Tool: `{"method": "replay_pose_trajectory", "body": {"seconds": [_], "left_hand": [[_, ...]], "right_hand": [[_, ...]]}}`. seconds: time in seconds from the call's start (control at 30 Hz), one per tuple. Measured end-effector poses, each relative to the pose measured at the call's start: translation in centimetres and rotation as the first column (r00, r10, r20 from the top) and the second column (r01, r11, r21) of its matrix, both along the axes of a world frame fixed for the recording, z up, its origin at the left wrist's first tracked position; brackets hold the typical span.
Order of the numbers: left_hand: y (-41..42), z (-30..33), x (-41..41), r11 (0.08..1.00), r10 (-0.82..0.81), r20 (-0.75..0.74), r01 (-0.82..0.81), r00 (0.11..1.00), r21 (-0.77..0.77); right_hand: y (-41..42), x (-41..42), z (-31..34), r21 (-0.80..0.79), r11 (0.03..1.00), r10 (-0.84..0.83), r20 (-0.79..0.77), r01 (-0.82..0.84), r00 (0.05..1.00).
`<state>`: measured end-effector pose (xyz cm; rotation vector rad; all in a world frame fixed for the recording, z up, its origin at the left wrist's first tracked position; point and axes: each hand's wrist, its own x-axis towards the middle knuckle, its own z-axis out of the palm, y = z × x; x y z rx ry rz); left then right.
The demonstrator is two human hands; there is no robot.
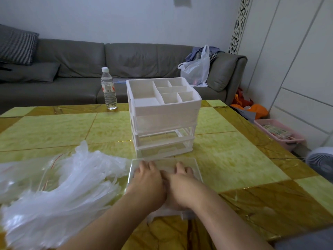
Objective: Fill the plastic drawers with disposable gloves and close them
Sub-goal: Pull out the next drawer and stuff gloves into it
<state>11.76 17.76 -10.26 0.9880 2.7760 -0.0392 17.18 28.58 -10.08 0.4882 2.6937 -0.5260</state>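
Head: hands (162,183) in clear drawer (196,170) (removed)

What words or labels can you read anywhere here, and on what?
None can be read.
Bottle: its red and white label is too blurred to read.
Pink basket: the printed packets inside are too small to read.
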Motion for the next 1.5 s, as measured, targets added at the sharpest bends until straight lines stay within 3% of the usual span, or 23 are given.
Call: {"method": "replay_pose_trajectory", "body": {"seconds": [0.1,0.23,0.37,0.47,0.6,0.7,0.8,0.87,0.93,1.13,1.33,1.43,1.5], "left_hand": [[0.5,-1.3,-0.5,0.998,0.046,0.039,-0.044,0.998,-0.053],[0.8,-1.5,-0.7,0.978,0.173,0.174,-0.190,0.969,0.089],[0.3,-0.3,-0.3,0.969,0.187,0.233,-0.218,0.954,0.115],[-0.8,1.2,0.7,0.944,0.146,0.289,-0.220,0.946,0.244],[-4.9,3.1,2.7,0.843,-0.054,0.048,0.020,0.997,0.538],[-9.1,4.4,3.3,0.777,-0.031,-0.150,0.118,0.988,0.618],[-14.3,5.4,2.5,0.836,0.059,-0.223,0.074,0.973,0.544],[-17.6,5.6,1.7,0.929,0.080,-0.226,0.010,0.971,0.369],[-19.9,5.1,0.7,0.966,0.106,-0.209,-0.051,0.972,0.252],[-21.4,3.2,-1.7,0.920,0.236,-0.221,-0.145,0.946,0.363],[-22.8,3.4,-3.0,0.758,0.371,-0.174,-0.189,0.912,0.624],[-23.4,4.3,-3.1,0.552,0.421,0.002,-0.258,0.907,0.793],[-23.8,5.1,-2.8,0.395,0.422,0.127,-0.308,0.898,0.866]], "right_hand": [[0.5,0.3,-0.1,-0.063,0.997,-0.039,-0.050,0.036,0.998],[1.0,0.1,-0.3,-0.067,0.986,-0.160,-0.108,0.154,0.981],[0.4,0.0,-0.3,-0.002,0.983,-0.182,-0.068,0.182,0.981],[-0.2,0.5,0.3,0.071,0.983,-0.157,-0.144,0.168,0.977],[-0.7,1.0,1.9,0.001,0.969,-0.234,-0.307,0.246,0.922],[-1.2,1.2,2.8,-0.104,0.944,-0.326,-0.442,0.313,0.836],[-2.5,1.4,3.6,-0.157,0.940,-0.337,-0.562,0.302,0.755],[-3.2,1.6,3.8,-0.141,0.955,-0.292,-0.613,0.261,0.734],[-4.1,1.6,3.8,-0.135,0.967,-0.251,-0.648,0.216,0.719],[-6.3,1.0,3.1,-0.104,0.988,-0.155,-0.728,0.117,0.668],[-9.4,0.5,2.6,-0.067,0.997,-0.026,-0.807,-0.047,0.589],[-11.6,0.6,2.4,-0.073,0.988,0.020,-0.809,-0.135,0.587],[-12.7,0.7,2.3,-0.177,0.971,-0.039,-0.778,-0.159,0.627]]}}
